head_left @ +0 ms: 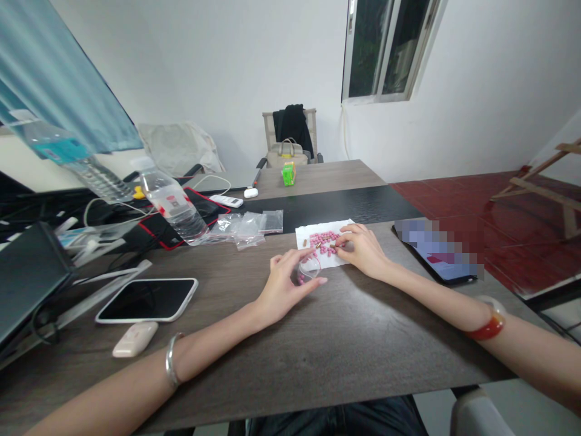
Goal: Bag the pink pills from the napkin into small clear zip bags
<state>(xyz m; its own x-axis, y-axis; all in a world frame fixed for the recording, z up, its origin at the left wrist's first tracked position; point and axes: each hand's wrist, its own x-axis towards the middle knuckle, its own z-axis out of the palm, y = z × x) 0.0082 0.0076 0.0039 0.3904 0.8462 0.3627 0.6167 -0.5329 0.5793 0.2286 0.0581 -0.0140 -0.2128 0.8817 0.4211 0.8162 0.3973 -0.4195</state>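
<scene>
With the left hand (pixel 282 283) gripping a clear cup (pixel 311 267), the right hand (pixel 363 249), whether pinching anything unclear, apparently picks among pink beads (pixel 324 238) at the cup's one o'clock, next needing light, precise lifting.

head view | forward, down at hands (pixel 279 287) (pixel 365 251) | desk (pixel 363 339) near, wall (pixel 204 60) far

Left fingers (pixel 297 256) arch in a loose C; right fingers (pixel 350 236) pinch.
</scene>
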